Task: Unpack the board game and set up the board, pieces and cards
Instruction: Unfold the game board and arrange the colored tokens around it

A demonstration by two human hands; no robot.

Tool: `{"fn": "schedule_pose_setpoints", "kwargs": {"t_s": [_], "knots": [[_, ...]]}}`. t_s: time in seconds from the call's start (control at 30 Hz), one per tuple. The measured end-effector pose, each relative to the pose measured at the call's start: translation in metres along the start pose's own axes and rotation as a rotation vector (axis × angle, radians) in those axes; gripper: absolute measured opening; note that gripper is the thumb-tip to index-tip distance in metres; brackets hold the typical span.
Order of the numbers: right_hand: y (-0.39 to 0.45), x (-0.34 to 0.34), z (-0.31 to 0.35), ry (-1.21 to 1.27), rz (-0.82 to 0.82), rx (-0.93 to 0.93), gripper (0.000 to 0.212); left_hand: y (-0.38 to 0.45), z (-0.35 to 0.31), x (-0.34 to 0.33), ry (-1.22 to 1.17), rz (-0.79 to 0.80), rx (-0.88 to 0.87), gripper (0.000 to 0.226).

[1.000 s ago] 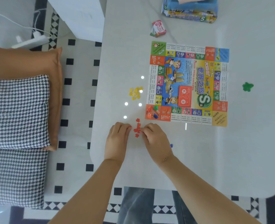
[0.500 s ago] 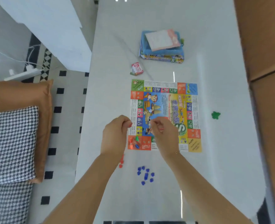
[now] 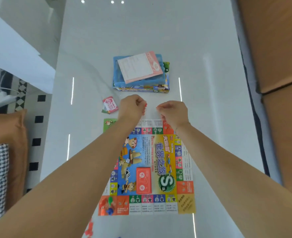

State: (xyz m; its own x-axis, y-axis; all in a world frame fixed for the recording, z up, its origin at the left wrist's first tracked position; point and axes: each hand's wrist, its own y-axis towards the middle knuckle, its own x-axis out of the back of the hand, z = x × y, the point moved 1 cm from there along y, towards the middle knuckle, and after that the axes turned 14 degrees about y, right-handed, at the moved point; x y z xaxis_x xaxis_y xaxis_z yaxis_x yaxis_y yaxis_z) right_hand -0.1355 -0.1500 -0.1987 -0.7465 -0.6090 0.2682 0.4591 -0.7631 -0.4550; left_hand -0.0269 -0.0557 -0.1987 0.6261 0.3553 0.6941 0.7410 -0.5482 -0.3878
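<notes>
At the near edge of the white tabletop (image 3: 210,48), a few small red pieces (image 3: 90,228) lie in a loose cluster, partly cut off by the frame.

Just beyond them lies the game board (image 3: 152,167), flat and unfolded, printed face up. On its near-left corner square stand several small pawns (image 3: 108,206) in orange, green and blue, grouped close together. A red card deck (image 3: 143,180) rests on the board's centre panel, and a white die (image 3: 127,160) sits on the artwork a little farther in.

Both forearms extend over the board from the near edge. The hands are raised past the board's far edge, side by side but apart. The left hand (image 3: 131,107) has its fingers curled inward, with something small and red (image 3: 146,105) showing at the fingertips; whether this is a gripped piece cannot be told. The right hand (image 3: 173,111) is likewise curled, thumb and forefinger drawn together as in a pinch; what it holds, if anything, cannot be told.

To the left of the left hand, a small pink-and-white card packet (image 3: 109,104) lies on the tabletop, near the board's far-left corner but not on it.

Farther on, beyond both hands, sits the game box (image 3: 142,88), with a blue plastic tray (image 3: 119,73) stacked on top. A pink-edged paper sheet (image 3: 139,67) lies tilted across the tray.
</notes>
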Motion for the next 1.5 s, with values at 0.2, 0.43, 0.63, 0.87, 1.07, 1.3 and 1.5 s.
{"fn": "schedule_pose_setpoints", "kwargs": {"t_s": [0.2,0.43,0.63,0.87,1.07,1.3,1.5], "knots": [[0.029,0.001,-0.004,0.043,0.043,-0.041,0.011,0.019,-0.001,-0.018,0.002,0.044,0.032,0.014],[0.028,0.005,-0.003,0.130,0.122,-0.111,0.015,0.018,-0.010,-0.022,0.077,0.025,-0.005,0.013],[0.015,0.011,-0.002,0.293,0.049,-0.185,0.021,0.006,-0.009,-0.008,0.158,-0.066,0.019,0.021],[-0.057,0.005,-0.008,0.167,0.138,-0.048,0.021,-0.064,0.012,0.029,-0.019,-0.099,0.046,0.019],[-0.172,-0.029,-0.027,0.171,0.220,0.007,0.016,-0.174,0.099,0.072,0.011,-0.089,0.118,0.015],[-0.287,-0.091,-0.107,-0.129,0.454,0.112,0.017,-0.295,0.223,0.061,0.085,-0.017,0.287,0.023],[-0.301,-0.115,-0.144,-0.412,0.486,0.346,0.028,-0.308,0.243,0.028,0.223,-0.034,0.128,0.026]]}}
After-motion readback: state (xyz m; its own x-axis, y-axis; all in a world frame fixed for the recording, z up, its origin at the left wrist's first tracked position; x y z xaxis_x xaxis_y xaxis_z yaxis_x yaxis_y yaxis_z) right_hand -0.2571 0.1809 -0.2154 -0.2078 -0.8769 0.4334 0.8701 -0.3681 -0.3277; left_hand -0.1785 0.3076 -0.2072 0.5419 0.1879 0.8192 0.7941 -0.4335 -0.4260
